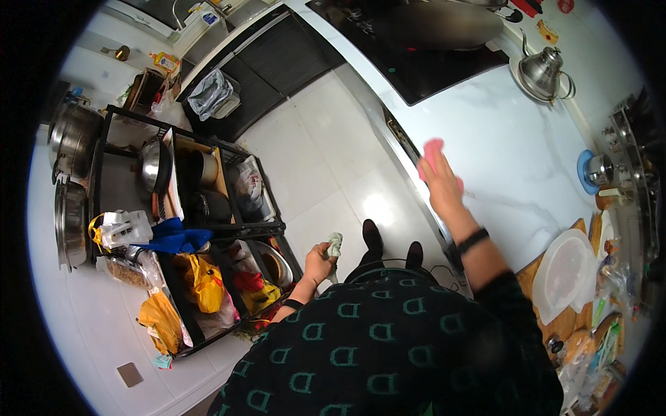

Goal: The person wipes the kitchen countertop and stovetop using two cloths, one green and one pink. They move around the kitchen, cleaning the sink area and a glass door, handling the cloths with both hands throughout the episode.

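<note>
My right hand [445, 190] presses a pink cleaning cloth [433, 149] near the front edge of the white marble-patterned countertop [494, 156]. The cloth shows past my fingertips and beside the hand, which is slightly blurred. Low at my left side, my left hand [317, 264] grips a bunched pale green cloth [335, 244]. One end of that cloth sticks out above the fist and another part hangs below it. Under the counter edge, a dark gap [400, 135] runs along the cabinet front.
A black induction hob [442, 75] carries a large pan [442, 26]. Beside it stands a steel gooseneck kettle [541, 75]. Plastic lids [564, 275] rest on wooden boards at right. A black rack [255, 229] with pots and bags stands at left, near a lined bin [226, 106].
</note>
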Demonstrator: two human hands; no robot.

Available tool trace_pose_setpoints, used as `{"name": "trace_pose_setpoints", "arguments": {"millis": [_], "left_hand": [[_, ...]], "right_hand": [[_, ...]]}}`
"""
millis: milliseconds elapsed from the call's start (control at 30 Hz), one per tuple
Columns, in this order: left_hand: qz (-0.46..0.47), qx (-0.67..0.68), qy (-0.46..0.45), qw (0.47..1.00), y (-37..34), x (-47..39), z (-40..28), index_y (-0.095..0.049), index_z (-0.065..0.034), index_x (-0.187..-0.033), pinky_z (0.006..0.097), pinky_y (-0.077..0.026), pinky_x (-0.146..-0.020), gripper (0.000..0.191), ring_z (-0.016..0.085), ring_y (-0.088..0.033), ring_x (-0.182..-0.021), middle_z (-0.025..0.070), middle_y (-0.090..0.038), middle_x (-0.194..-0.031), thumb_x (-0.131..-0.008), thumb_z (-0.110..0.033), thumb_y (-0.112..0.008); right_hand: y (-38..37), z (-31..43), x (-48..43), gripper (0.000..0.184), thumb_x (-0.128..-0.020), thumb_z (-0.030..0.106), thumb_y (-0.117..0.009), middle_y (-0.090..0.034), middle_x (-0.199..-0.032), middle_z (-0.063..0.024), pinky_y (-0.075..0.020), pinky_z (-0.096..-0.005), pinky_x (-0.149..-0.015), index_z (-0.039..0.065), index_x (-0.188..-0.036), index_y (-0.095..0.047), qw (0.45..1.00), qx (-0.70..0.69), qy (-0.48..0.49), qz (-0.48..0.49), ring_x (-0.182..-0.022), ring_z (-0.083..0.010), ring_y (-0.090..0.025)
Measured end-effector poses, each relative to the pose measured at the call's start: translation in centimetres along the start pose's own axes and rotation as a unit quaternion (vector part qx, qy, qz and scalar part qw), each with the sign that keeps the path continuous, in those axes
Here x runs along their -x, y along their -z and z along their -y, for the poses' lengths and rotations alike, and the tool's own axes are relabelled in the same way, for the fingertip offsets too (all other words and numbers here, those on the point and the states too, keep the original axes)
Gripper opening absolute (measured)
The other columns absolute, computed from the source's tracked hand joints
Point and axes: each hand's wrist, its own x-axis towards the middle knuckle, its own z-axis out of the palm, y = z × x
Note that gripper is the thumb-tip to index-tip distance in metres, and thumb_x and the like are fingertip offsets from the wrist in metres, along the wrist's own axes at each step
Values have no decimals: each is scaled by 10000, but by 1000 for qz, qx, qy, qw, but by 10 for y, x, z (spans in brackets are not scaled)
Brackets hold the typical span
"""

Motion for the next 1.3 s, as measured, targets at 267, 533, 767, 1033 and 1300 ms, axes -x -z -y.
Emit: {"name": "trace_pose_setpoints", "arguments": {"millis": [267, 533, 767, 1033, 1300], "left_hand": [[-1, 7, 7, 1000, 20, -5, -2, -642, -35, -1148, 397, -518, -822, 414, 362, -649, -926, 204, -641, -1028, -751, -121, -722], [10, -13, 30, 999, -4, 9, 37, -647, -30, -1136, 403, -514, -842, 413, 367, -644, -963, 211, -643, -1058, -746, -133, -734], [11, -7, 50, 999, 8, 16, 46, -646, -33, -1131, 404, -514, -845, 412, 369, -646, -965, 214, -649, -1063, -746, -145, -738], [0, 13, 94, 996, 28, 14, 76, -638, -2, -1145, 388, -509, -866, 422, 365, -648, -988, 231, -651, -1080, -753, -136, -720], [-2, 8, 92, 996, 39, 14, 81, -638, -2, -1133, 387, -510, -854, 424, 366, -648, -978, 225, -647, -1057, -737, -114, -739]], "right_hand": [[-1, -1, -56, 511, -957, 332, -516, -560, -1275, -159, -481, -351, -849, 116, -1414, -442, 954, -270, -118, 63, -975, -253, -575], [72, 9, 130, 327, -858, 20, -539, -508, -1363, -211, -449, -402, -996, 34, -1174, -622, 988, -117, -98, 35, -1222, -370, -511], [-7, 18, 125, 481, -873, 19, -504, -413, -1435, -239, -444, -423, -1003, 82, -1349, -505, 990, -10, -109, 91, -1255, -424, -464], [-73, 23, 44, 490, -864, 12, -491, -385, -1439, -257, -401, -465, -1048, 7, -1352, -455, 995, 74, -51, 36, -1316, -427, -413], [-118, 41, -123, 408, -894, 64, -475, -360, -1461, -252, -406, -442, -1050, 7, -1299, -481, 996, 71, -25, 49, -1359, -402, -367]]}}
